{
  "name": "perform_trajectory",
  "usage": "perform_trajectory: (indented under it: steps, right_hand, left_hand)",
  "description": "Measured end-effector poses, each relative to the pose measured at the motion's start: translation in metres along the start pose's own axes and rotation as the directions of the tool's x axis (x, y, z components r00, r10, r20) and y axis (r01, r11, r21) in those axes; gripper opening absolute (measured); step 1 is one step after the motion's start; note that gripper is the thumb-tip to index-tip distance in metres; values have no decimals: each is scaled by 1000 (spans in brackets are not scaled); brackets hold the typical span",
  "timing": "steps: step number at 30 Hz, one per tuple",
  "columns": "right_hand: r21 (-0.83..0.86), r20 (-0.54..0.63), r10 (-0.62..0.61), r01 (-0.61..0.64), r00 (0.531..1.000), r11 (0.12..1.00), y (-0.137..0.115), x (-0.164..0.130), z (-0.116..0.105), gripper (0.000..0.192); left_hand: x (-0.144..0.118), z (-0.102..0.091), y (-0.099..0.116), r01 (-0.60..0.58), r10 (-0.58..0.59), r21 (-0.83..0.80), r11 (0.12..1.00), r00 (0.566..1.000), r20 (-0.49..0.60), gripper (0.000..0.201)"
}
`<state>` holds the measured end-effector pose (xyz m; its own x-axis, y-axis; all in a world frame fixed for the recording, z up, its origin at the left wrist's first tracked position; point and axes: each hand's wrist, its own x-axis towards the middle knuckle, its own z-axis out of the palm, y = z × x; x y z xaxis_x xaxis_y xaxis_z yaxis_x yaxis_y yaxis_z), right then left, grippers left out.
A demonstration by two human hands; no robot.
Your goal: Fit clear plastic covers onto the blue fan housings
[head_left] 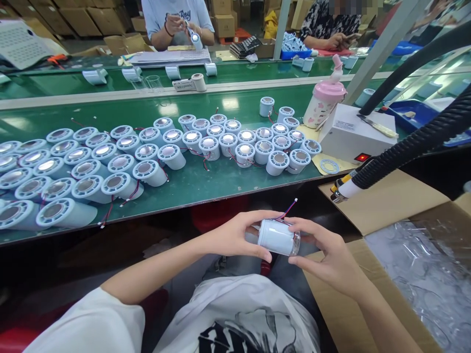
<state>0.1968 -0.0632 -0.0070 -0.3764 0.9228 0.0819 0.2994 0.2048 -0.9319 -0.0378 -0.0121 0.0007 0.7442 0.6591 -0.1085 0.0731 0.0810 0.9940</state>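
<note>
Between my two hands, above my lap, is a light blue cylinder (275,235) lying on its side. A clear plastic cup (295,243) shows around its right end. Thin red and blue wires with a small white connector (296,200) stick up from it. My left hand (246,238) grips the left end, thumb below and fingers over the top. My right hand (324,245) closes on the right end at the clear plastic. On the green bench (206,184) in front stand many matching blue cylinders (149,171), several with wires trailing.
To the right, a cardboard box (382,201) holds clear plastic cups (415,274). Above it hang a black hose (415,142) and a nozzle (346,189). A white power box (353,132) and pink-lidded cup (324,103) stand on the bench. Two co-workers (176,24) sit opposite.
</note>
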Motion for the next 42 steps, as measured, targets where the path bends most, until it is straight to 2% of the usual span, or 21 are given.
perform_trajectory:
  steps: [10,18,28,34,42]
  right_hand:
    - [266,59,228,-235,972,935,-5,-3,-4,44]
    - [421,118,292,-314,949,851,0,-3,-4,40]
    - [577,135,398,-399,907,713,-1,2,1,39]
    - [621,180,473,-472,863,626,0,4,5,44]
    - [676,305,520,-566,798,472,-3,8,8,52]
  left_hand:
    - [0,2,5,-81,80,48,996,997,17,85]
    - [-1,3,6,-110,107,134,985,994,34,80]
    - [0,1,7,-218,213,257,942,976,45,77]
    - [1,-1,7,-265,254,314,912,964,78,77]
    - [4,-3,4,-306,293,292,906,952,88,80]
